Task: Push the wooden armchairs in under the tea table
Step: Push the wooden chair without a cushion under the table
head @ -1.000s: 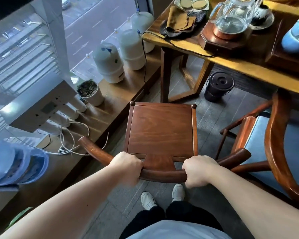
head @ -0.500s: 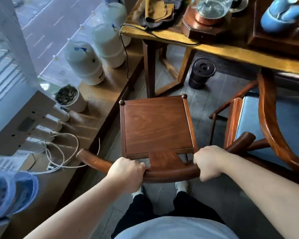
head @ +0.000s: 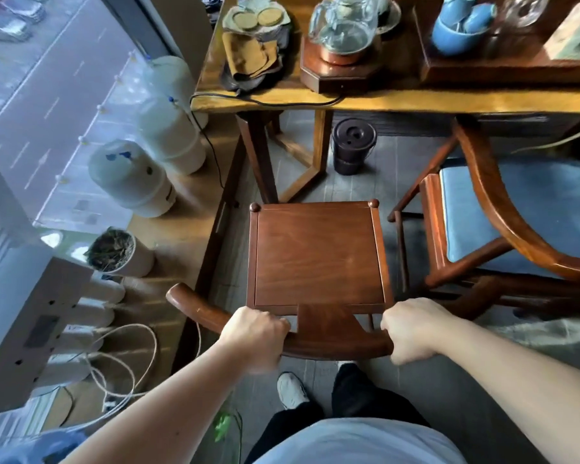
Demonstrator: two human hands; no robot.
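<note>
A dark wooden armchair (head: pixel 317 256) with a bare square seat stands in front of me, its front edge near the leg of the tea table (head: pixel 416 103). My left hand (head: pixel 255 331) grips the curved back rail left of the splat. On the same rail, my right hand (head: pixel 411 328) is closed to the right of the splat. A second armchair (head: pixel 476 182) with a blue cushion stands to the right, its front partly under the table edge.
On the table are a glass kettle on a wooden base (head: pixel 344 35), cloths, blue cups (head: pixel 459 26). A dark lidded bucket (head: pixel 353 147) sits on the floor under the table. White tanks (head: pixel 131 177), a plant pot (head: pixel 119 252) and loose cables line the ledge at left.
The chair has slid forward toward the table with both hands on its back rail. The seat front now lies close to the table leg.
</note>
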